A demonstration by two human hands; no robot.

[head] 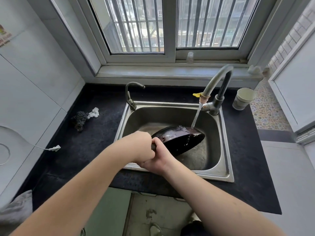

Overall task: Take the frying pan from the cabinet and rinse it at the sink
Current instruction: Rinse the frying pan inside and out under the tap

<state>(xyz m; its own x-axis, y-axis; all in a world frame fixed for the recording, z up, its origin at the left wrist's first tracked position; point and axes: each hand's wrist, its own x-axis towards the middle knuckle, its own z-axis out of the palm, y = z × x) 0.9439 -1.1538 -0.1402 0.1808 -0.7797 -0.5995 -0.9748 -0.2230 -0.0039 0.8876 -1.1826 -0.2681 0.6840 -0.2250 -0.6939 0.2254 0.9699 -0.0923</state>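
Observation:
A dark frying pan (179, 139) hangs tilted inside the steel sink (219, 133), its bowl wet. Water runs from the tall faucet (216, 82) onto the pan's far rim. My left hand (138, 145) and my right hand (157, 159) are both wrapped around the pan's handle, close together over the sink's front left edge. The handle is almost fully hidden by my fingers.
A smaller second tap (130, 97) stands at the sink's back left corner. A steel scourer with a white rag (83, 117) lies on the black counter (95, 142) to the left. A paper cup (243, 98) stands at the back right. A cable plug (55, 148) lies at the left.

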